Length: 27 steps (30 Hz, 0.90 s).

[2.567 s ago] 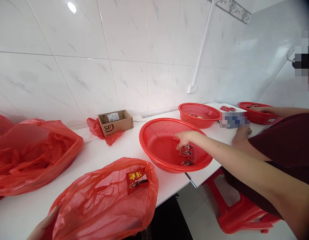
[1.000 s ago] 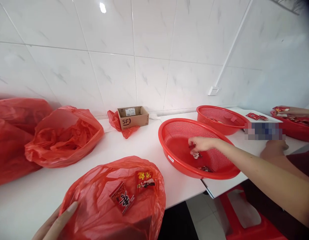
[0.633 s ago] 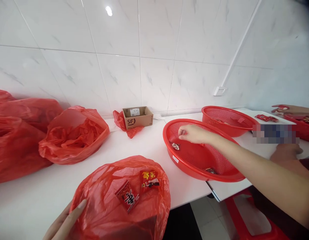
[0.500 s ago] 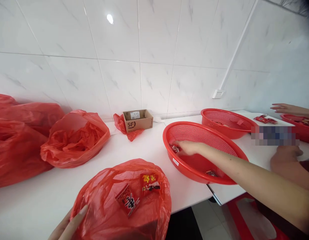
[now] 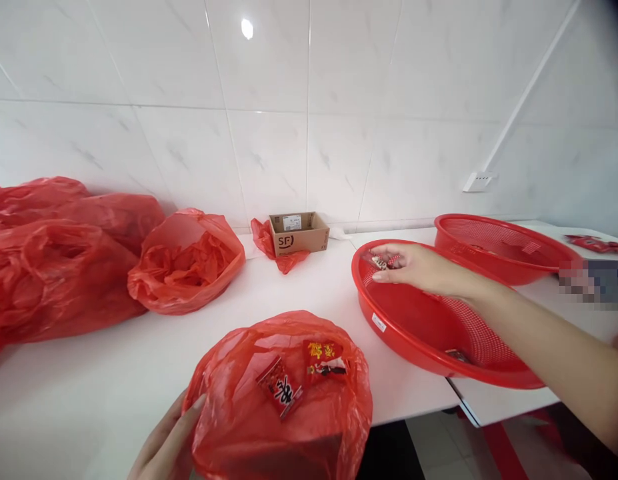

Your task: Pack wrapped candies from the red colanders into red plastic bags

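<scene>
My left hand [image 5: 171, 437] pinches the near left rim of a red plastic bag [image 5: 229, 413], which gapes toward me. Two small red snack packets lie inside: one with black lettering [image 5: 280, 388] and one with yellow lettering [image 5: 325, 359]. Over the left end of a red perforated plastic basket [image 5: 389, 320], my right hand [image 5: 406, 267] grips a small clear-and-red snack packet [image 5: 379, 263] between thumb and fingers. Another little packet [image 5: 457, 355] rests on the basket's bottom, partly in shadow.
Bulky red plastic bags [image 5: 63, 267] and an open red bag [image 5: 189, 263] occupy the left side. A small cardboard box [image 5: 301, 239] stands by the wall. Behind on the right are a second basket [image 5: 489, 250] and several red packets [image 5: 596, 244]. The table's front edge is close.
My right hand has risen from the basket's bottom, lifting a snack packet. The view has turned left, so everything sits further right; the other person's hand at far right has left view.
</scene>
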### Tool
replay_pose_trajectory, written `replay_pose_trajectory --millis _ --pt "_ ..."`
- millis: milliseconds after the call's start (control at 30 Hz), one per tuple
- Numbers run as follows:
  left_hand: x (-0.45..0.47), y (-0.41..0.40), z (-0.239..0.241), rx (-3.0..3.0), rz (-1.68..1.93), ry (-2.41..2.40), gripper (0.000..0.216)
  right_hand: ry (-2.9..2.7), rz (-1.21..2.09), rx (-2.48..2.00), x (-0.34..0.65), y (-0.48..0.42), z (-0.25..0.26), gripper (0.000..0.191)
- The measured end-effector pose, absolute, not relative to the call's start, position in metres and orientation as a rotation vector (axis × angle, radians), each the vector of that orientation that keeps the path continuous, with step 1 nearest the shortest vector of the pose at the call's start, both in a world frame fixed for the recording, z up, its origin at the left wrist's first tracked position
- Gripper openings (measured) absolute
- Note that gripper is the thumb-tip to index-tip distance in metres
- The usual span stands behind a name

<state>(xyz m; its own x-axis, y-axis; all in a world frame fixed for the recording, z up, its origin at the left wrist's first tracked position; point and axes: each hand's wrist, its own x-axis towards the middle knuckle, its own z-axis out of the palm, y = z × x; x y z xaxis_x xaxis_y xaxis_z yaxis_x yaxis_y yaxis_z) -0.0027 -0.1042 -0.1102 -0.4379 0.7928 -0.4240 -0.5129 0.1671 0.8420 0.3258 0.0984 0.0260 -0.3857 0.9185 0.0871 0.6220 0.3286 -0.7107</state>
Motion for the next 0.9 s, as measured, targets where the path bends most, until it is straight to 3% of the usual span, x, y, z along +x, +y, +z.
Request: replay_pose_trajectory --millis 133,300,467,700,800,900 --pt "0.005 -0.1 -0.103 0.342 1.529 1.341 0.063 -2.054 1.039 -1.086 0.286 0.033 0.028 0.058" --pt "0.008 -0.101 -0.101 0.382 1.535 1.334 0.061 -2.099 0.973 -1.044 0.238 -0.002 -0.02 0.04" --pt "0.004 -0.106 -0.105 0.406 1.562 1.325 0.056 -2.033 1.017 -1.108 0.226 0.009 -0.05 0.046" --pt "0.001 -0.104 -0.111 0.39 1.549 1.334 0.053 -2.026 1.018 -1.233 0.234 0.003 -0.05 0.05" --pt "0.004 -0.1 -0.109 0.388 1.562 1.313 0.048 -2.183 1.071 -1.123 0.226 -0.008 -0.054 0.051" --pt "0.007 -0.097 -0.103 0.371 1.585 1.3 0.04 -2.391 0.913 -0.993 0.208 -0.006 -0.063 0.054"
